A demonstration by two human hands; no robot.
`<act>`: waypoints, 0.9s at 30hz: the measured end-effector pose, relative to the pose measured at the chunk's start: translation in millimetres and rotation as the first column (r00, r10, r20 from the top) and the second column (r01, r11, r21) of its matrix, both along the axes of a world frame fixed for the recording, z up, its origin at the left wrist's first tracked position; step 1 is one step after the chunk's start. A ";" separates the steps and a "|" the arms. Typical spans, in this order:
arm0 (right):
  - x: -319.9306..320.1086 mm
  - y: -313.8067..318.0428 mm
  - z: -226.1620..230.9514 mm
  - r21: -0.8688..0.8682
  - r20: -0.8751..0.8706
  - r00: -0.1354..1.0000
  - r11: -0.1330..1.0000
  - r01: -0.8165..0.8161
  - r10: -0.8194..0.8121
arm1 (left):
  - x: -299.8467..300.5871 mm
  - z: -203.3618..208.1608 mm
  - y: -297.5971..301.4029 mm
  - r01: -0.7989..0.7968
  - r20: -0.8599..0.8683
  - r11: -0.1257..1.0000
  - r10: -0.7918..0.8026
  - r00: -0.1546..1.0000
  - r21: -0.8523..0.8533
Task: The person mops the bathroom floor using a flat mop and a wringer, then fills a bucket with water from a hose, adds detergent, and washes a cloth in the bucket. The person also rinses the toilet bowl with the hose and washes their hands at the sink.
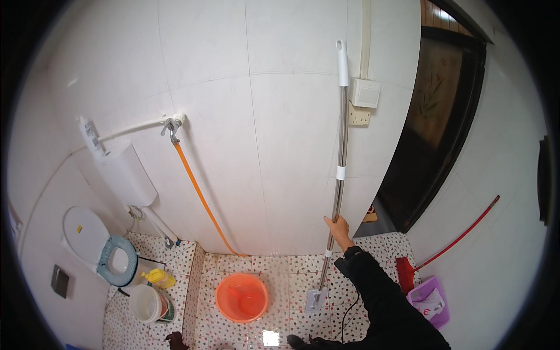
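My right hand [340, 231] is closed around the lower half of a long flat mop [342, 131]. The mop's steel pole has white joints and a white grip at its top end, and stands nearly upright in front of the white wall. Its small, pale rectangular head [314, 301] is down by the speckled tile floor; whether it touches is hard to tell. An orange bucket [241, 298] stands to the left of the mop head, apart from it. The inside of the bucket looks reddish-orange. My left hand does not appear.
At left are a toilet [116, 261] on a raised tiled step, a white bucket [146, 304] and a yellow bottle [159, 278]. An orange hose [201, 198] hangs from a wall tap. At right, a red broom [461, 240] leans by a purple bin [430, 298], near a dark doorway [434, 116].
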State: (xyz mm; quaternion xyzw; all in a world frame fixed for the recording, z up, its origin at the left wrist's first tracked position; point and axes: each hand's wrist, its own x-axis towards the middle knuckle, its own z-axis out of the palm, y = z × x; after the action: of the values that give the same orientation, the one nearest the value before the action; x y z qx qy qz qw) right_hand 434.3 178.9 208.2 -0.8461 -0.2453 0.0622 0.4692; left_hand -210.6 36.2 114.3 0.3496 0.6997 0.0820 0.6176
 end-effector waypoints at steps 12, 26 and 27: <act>37.5 14.7 -10.3 -0.205 0.099 0.994 0.976 0.071 -0.052 | -15.5 -22.7 -26.5 -0.187 0.006 0.982 0.187 0.982 -0.016; 87.5 -3.6 -41.4 -0.023 -0.242 0.963 0.992 -0.123 0.114 | -24.9 -91.4 -184.1 -0.597 -0.119 0.797 0.586 0.801 -0.093; 88.5 -2.7 -40.1 -0.030 -0.273 0.949 0.985 -0.172 0.157 | -22.8 -90.1 -184.7 -0.583 -0.132 0.811 0.573 0.808 -0.049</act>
State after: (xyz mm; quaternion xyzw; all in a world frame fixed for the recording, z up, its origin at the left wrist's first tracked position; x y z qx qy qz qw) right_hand 522.8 176.2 168.1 -0.8187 -0.2471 0.2220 0.4684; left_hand -233.4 -148.5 24.2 0.0968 0.8090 0.2160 0.5380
